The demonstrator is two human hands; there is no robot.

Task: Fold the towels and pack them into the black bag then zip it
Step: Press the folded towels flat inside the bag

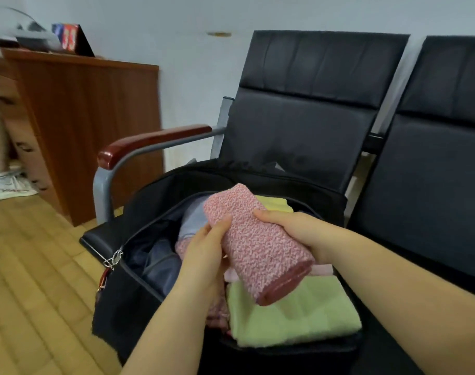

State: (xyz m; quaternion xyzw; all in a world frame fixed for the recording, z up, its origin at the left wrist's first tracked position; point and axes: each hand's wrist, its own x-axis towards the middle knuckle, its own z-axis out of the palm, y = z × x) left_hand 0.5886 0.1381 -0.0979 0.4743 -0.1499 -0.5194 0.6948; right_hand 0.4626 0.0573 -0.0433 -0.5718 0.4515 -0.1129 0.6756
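Well, black bag on chair, wood floor.

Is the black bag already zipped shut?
No, the black bag gapes open on the chair, with a green towel showing inside and both hands holding a pink towel above it.

Pink towel: nubbly looped cloth, mottled, with a smooth darker hem band. Green towel: soft matt terry cloth. Black bag: matt woven fabric; shiny metal zip pulls. Chair: black leather-look padding, slight sheen; grey painted metal frame; glossy red-brown wooden armrest. Cabinet: brown wood-grain, smooth. Floor: light wood planks.
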